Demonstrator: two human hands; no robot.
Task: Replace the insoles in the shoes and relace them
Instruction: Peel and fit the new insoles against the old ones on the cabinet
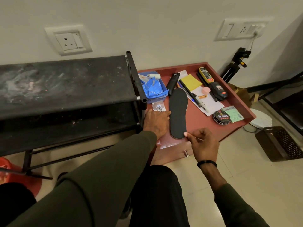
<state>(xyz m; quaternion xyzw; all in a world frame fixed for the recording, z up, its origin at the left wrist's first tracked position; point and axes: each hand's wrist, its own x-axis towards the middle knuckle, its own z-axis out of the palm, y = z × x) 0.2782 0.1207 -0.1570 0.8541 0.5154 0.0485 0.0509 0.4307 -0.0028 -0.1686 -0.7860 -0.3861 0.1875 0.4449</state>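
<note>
A black insole (178, 112) lies flat on the red surface (196, 117), heel end nearest the person. The right hand (202, 145) pinches that heel edge between thumb and fingertip. The left hand (156, 122) rests beside the insole with fingers straight, holding nothing.

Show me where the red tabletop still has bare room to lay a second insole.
Bare red strip: right of the black insole, bordered by white paper, round polish tin and the table's front edge. Crowded: the back half, with blue tray, remote, pens, polish bottles. Left of the insole, the left hand rests.
</note>
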